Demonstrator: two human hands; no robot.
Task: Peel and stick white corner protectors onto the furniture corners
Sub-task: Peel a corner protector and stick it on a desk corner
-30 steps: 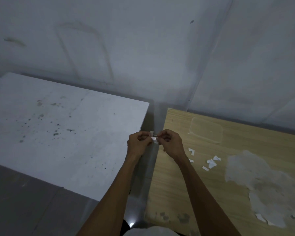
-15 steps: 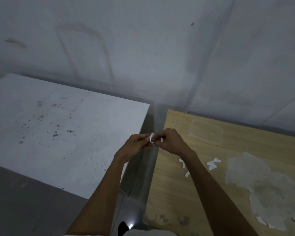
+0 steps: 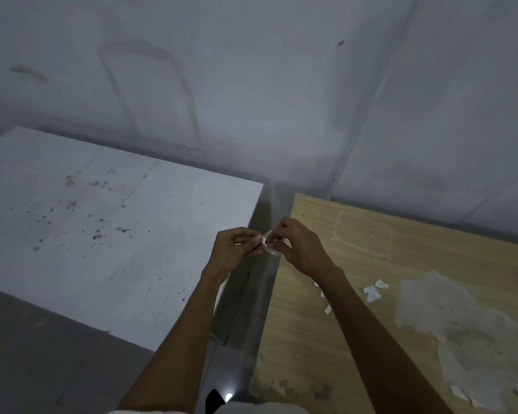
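Note:
A small white corner protector is pinched between the fingertips of both hands, held in the air over the gap between two tables. My left hand grips it from the left, above the right edge of the white table. My right hand grips it from the right, above the left edge of the wooden table. Most of the protector is hidden by my fingers. Several white paper scraps lie on the wooden table just right of my right forearm.
The white table is speckled with dark spots. The wooden table has a large pale peeled patch on the right and a rectangular mark near its back. Grey walls stand close behind both tables. A narrow floor gap separates them.
Both hands have shifted slightly up and left while still working the protector between the fingertips. The right forearm now covers more of the scraps on the wooden table.

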